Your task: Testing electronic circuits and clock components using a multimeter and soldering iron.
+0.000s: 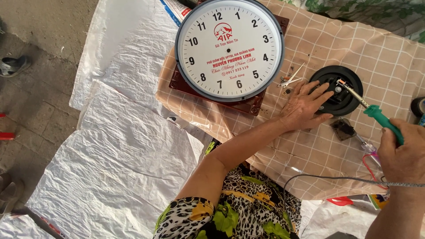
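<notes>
The round black clock back (335, 90) lies flat on the checked cloth (380, 57), to the right of the white wall clock (229, 48). The left hand (305, 106) rests open on it, fingers spread over its left edge, apparently to steady it. The right hand (405, 152) is clenched around the green-handled soldering iron (369, 108), arm bent inward, tip angled down onto the mechanism at the back's centre. Tweezers (292, 77) lie just left of the back.

Round black clock mechanism housing (341, 90) lies flat on checked cloth, 3 o'clock of frame ctr. Green-handled soldering iron (376, 114), tilted, metal tip touching housing top, handle toward 4 o'clock.
</notes>
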